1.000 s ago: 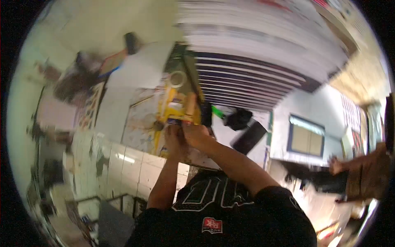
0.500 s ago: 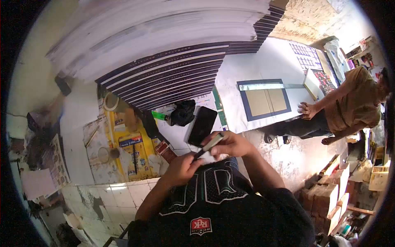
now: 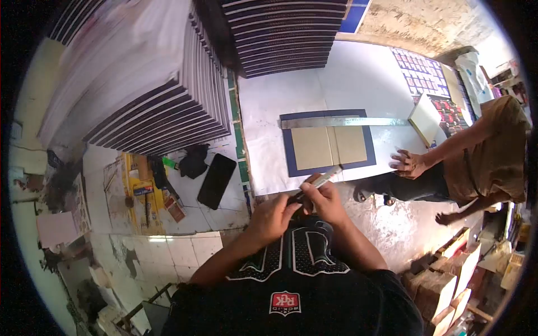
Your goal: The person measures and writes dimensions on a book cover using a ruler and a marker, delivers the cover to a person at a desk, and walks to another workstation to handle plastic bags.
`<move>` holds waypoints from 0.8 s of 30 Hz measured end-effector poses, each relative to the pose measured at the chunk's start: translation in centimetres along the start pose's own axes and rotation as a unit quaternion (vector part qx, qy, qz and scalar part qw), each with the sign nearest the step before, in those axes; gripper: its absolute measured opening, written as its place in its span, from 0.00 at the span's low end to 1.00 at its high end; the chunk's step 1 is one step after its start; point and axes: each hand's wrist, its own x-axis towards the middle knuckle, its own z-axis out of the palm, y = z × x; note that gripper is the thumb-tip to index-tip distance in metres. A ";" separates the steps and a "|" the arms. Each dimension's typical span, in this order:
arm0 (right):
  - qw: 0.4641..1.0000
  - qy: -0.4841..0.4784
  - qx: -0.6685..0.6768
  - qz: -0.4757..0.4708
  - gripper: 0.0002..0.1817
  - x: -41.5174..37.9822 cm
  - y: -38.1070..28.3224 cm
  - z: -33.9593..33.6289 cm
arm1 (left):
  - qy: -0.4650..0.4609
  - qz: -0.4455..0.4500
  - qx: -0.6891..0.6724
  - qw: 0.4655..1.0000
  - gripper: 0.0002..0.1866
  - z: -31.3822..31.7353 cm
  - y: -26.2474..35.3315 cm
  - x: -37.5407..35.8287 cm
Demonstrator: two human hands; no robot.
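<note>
A marker pen (image 3: 327, 176) with a pale barrel and a dark end slants up to the right between my two hands, just in front of my chest. My right hand (image 3: 326, 203) wraps round its barrel. At the dark lower end, the fingers of my left hand (image 3: 272, 217) are closed; part of that end is hidden. Beyond my hands a book cover (image 3: 314, 149), grey-brown boards on a navy sheet, lies on the white-covered table (image 3: 269, 129). Across its upper part rests a steel ruler (image 3: 347, 122). A black phone (image 3: 217, 182) lies left of my hands.
Tall stacks of dark-edged books (image 3: 168, 115) and more books (image 3: 288, 39) stand at the back. A crumpled black bundle (image 3: 193, 161) lies beside the phone. At right another person's hand (image 3: 409, 163) rests on the table edge. Boxes (image 3: 434, 288) sit on the floor.
My view has swung to the right, toward the book cover. Both hands have moved right with the marker pen, which now points toward the cover. The other person's hand stays at the table edge.
</note>
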 end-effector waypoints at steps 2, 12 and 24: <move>0.998 -0.047 0.033 0.033 0.12 -0.8 -0.9 -2.8 | -0.042 0.008 0.034 0.998 0.17 2.2 0.8 1.3; 0.982 0.089 0.072 -0.149 0.12 3.6 -6.2 -17.0 | -0.125 -0.192 -0.452 0.862 0.17 5.0 1.2 3.0; 0.888 -0.005 -0.408 -0.211 0.14 15.4 4.6 -10.9 | 0.160 -0.009 0.147 0.976 0.15 5.3 -11.8 17.8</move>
